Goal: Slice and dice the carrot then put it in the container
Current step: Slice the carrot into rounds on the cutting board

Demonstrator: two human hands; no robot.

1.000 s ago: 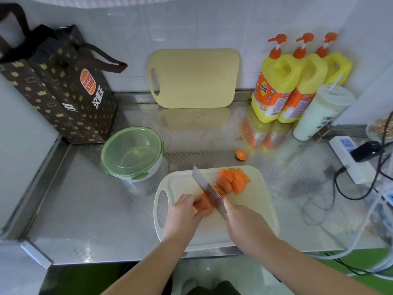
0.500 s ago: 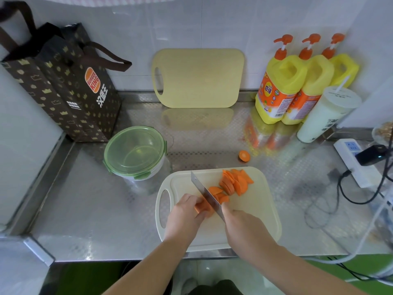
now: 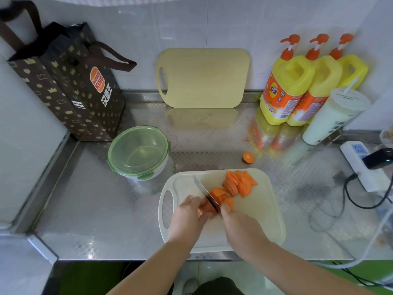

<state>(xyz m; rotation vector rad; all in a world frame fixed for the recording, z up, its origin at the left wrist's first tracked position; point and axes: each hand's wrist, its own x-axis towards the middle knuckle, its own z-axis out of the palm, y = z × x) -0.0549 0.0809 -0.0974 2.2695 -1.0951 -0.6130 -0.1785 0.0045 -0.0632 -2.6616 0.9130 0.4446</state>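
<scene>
On the white cutting board (image 3: pixel 261 211) my left hand (image 3: pixel 188 216) holds the uncut carrot piece (image 3: pixel 205 208) with curled fingers. My right hand (image 3: pixel 240 225) grips the handle of a knife (image 3: pixel 205 193), whose blade stands against the carrot right beside my left fingers. Several carrot slices (image 3: pixel 237 185) lie in a pile on the far side of the blade. A carrot end (image 3: pixel 248 157) sits on the counter beyond the board. The round container (image 3: pixel 139 153), with its green lid on, stands to the board's left rear.
A yellow cutting board (image 3: pixel 203 78) leans on the wall. A dark paper bag (image 3: pixel 70 86) stands at the back left. Three yellow detergent bottles (image 3: pixel 297 88) and a white cup (image 3: pixel 333 117) are back right. A power strip (image 3: pixel 361 165) with cables lies right.
More slices have fallen beside the blade and the uncut carrot piece is shorter. Both hands stay at the same spot on the board.
</scene>
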